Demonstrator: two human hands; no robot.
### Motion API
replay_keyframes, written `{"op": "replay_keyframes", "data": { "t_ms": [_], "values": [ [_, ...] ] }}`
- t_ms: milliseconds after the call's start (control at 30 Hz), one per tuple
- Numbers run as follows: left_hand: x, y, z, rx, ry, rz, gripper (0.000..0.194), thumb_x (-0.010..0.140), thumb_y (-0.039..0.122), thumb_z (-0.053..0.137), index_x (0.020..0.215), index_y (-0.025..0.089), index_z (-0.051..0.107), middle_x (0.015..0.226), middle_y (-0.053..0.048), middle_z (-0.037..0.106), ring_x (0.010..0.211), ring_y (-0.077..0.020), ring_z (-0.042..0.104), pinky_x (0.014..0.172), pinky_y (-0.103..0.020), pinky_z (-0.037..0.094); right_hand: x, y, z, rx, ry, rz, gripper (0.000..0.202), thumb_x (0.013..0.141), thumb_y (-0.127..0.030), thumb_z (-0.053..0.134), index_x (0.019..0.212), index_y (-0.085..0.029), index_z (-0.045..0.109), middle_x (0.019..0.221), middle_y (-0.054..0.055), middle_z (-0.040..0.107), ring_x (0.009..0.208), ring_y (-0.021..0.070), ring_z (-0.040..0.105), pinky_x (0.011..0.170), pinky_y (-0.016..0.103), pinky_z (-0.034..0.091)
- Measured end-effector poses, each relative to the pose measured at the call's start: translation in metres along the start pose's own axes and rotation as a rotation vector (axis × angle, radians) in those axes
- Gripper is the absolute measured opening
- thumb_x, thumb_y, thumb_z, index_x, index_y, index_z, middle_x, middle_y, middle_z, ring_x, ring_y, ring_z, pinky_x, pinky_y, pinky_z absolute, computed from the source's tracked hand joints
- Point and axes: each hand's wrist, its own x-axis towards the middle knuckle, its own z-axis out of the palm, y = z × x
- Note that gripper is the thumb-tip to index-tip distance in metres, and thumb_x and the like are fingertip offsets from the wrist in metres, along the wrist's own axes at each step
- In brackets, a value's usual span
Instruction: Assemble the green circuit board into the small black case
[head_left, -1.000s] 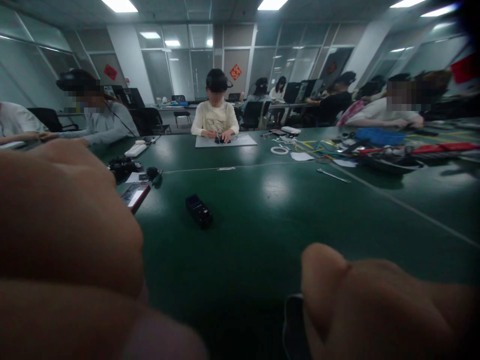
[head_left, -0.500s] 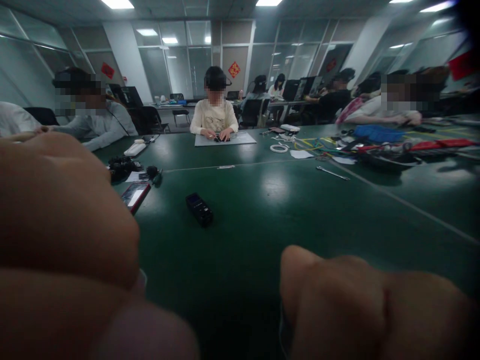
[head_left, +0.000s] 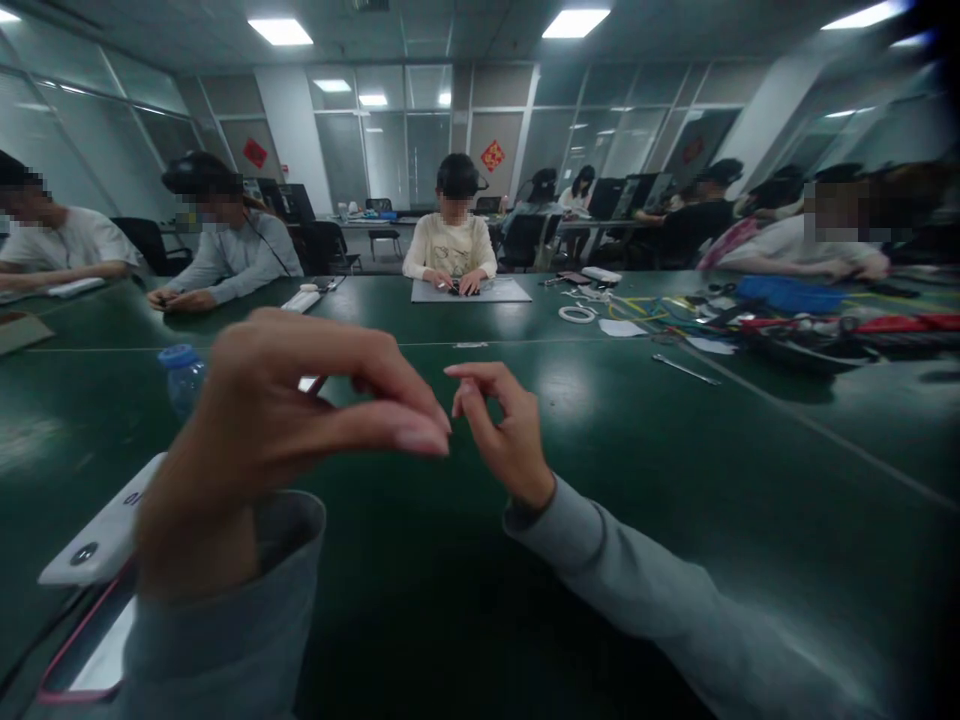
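Near the centre, my left hand (head_left: 244,430) hovers over the green table (head_left: 420,590), thumb and fingertips pinched together with nothing visible between them. Just to its right is my right hand (head_left: 519,435), its thumb curled against the fingers and the index fingertip pointing left; it holds nothing that I can see. A small gap separates the two hands. By my left wrist lie a white device (head_left: 112,530) and a phone with a pink edge (head_left: 101,650). Behind my left hand stands a bottle with a blue cap (head_left: 178,355).
Across the table a person (head_left: 450,240) works on a grey mat (head_left: 510,291). Others sit at both sides. Cables, a white tape ring (head_left: 577,314), a blue bundle (head_left: 787,294) and a wrench (head_left: 686,370) lie at the right.
Both hands have moved away from the camera and inward, near each other. The view has shifted left and up. The black handheld device on the table no longer shows.
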Motion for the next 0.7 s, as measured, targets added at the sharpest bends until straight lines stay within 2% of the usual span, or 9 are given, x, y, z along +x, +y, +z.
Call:
{"op": "replay_keyframes", "data": {
  "t_ms": [67, 100, 167, 267, 333, 367, 467, 567, 700],
  "values": [
    [0.018, -0.026, 0.015, 0.036, -0.118, 0.030, 0.028, 0.082, 0.044, 0.059, 0.075, 0.019, 0.069, 0.061, 0.004, 0.063, 0.054, -0.0080, 0.056, 0.052, -0.021, 0.044, -0.009, 0.041, 0.009, -0.076, -0.043, 0.088, 0.019, 0.092, -0.020, 0.045, 0.107, -0.021, 0.058, 0.074, 0.000, 0.057, 0.067, 0.0138, 0.055, 0.065, 0.028, 0.046],
    [0.025, -0.048, 0.027, 0.042, -0.151, 0.006, 0.031, 0.085, 0.044, 0.054, 0.077, 0.017, 0.069, 0.061, 0.003, 0.063, 0.053, -0.0082, 0.055, 0.053, -0.022, 0.044, -0.015, 0.060, 0.012, -0.123, -0.064, 0.111, 0.020, 0.092, -0.022, 0.044, 0.107, -0.021, 0.058, 0.078, 0.002, 0.058, 0.070, 0.0147, 0.055, 0.067, 0.029, 0.046],
    [0.031, -0.103, 0.055, 0.019, -0.125, -0.108, 0.040, 0.089, 0.047, 0.046, 0.083, 0.015, 0.068, 0.068, -0.001, 0.065, 0.062, -0.0109, 0.058, 0.062, -0.025, 0.047, -0.031, 0.089, 0.017, -0.216, -0.092, 0.146, 0.021, 0.092, -0.024, 0.043, 0.108, -0.020, 0.057, 0.086, 0.005, 0.058, 0.079, 0.0175, 0.055, 0.074, 0.033, 0.047],
    [0.013, -0.192, 0.099, 0.006, 0.079, -0.295, 0.042, 0.090, 0.048, 0.042, 0.099, 0.015, 0.065, 0.096, -0.007, 0.068, 0.092, -0.0167, 0.061, 0.086, -0.030, 0.047, -0.052, 0.112, 0.024, -0.313, -0.160, 0.169, 0.027, 0.092, -0.031, 0.046, 0.113, -0.018, 0.053, 0.101, 0.010, 0.056, 0.096, 0.0226, 0.053, 0.086, 0.040, 0.046],
    [-0.006, -0.238, 0.118, 0.044, 0.204, -0.393, 0.042, 0.088, 0.050, 0.046, 0.105, 0.016, 0.063, 0.111, -0.009, 0.064, 0.109, -0.0200, 0.055, 0.099, -0.034, 0.040, -0.060, 0.116, 0.029, -0.357, -0.223, 0.182, 0.036, 0.091, -0.038, 0.048, 0.118, -0.016, 0.051, 0.110, 0.013, 0.053, 0.105, 0.0252, 0.050, 0.091, 0.043, 0.044],
    [-0.015, -0.253, 0.124, 0.014, 0.243, -0.444, 0.045, 0.087, 0.052, 0.045, 0.107, 0.016, 0.063, 0.113, -0.010, 0.063, 0.111, -0.0208, 0.054, 0.101, -0.036, 0.037, -0.061, 0.117, 0.033, -0.373, -0.247, 0.195, 0.040, 0.090, -0.042, 0.049, 0.121, -0.015, 0.049, 0.113, 0.014, 0.052, 0.108, 0.0259, 0.049, 0.093, 0.044, 0.044],
    [-0.027, -0.273, 0.128, -0.258, 0.283, -0.559, 0.055, 0.089, 0.057, 0.035, 0.115, 0.016, 0.059, 0.114, -0.011, 0.063, 0.108, -0.0206, 0.056, 0.098, -0.036, 0.040, -0.061, 0.117, 0.044, -0.393, -0.286, 0.250, 0.051, 0.088, -0.047, 0.052, 0.126, -0.013, 0.045, 0.118, 0.015, 0.049, 0.111, 0.0266, 0.048, 0.094, 0.045, 0.044],
    [-0.024, -0.270, 0.124, -0.378, 0.247, -0.622, 0.059, 0.086, 0.062, 0.036, 0.109, 0.016, 0.064, 0.109, -0.010, 0.065, 0.102, -0.0214, 0.059, 0.094, -0.035, 0.042, -0.058, 0.116, 0.054, -0.365, -0.296, 0.290, 0.054, 0.087, -0.048, 0.055, 0.127, -0.014, 0.043, 0.118, 0.014, 0.050, 0.107, 0.0255, 0.051, 0.092, 0.044, 0.045],
    [-0.020, -0.264, 0.123, -0.373, 0.236, -0.640, 0.058, 0.083, 0.063, 0.041, 0.104, 0.015, 0.067, 0.102, -0.009, 0.066, 0.095, -0.0207, 0.059, 0.089, -0.033, 0.043, -0.056, 0.110, 0.057, -0.302, -0.365, 0.288, 0.051, 0.088, -0.048, 0.054, 0.127, -0.017, 0.043, 0.121, 0.012, 0.051, 0.105, 0.0239, 0.054, 0.091, 0.042, 0.047]
  ]
}}
